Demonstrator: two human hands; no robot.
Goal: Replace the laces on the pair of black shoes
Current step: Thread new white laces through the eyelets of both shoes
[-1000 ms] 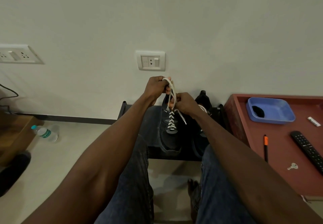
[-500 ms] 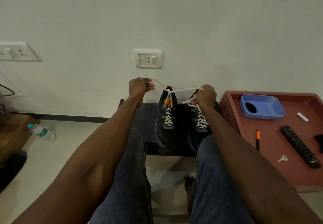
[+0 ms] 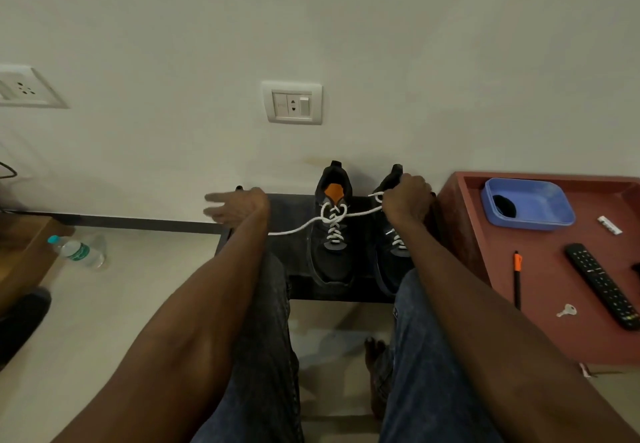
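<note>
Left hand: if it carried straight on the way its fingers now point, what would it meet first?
The left hand is open, fingers pointing left along the wall. Nothing shows in that line; depth is unclear, so it might brush the wall.

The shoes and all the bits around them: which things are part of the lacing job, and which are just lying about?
Part of the job:
- left shoe, with the white lace tied loosely at the top
- right shoe
- right hand gripping a lace end
- left hand, open, holding nothing

Just lying about:
- blue tray
- remote
- pen
- key
- water bottle
</note>
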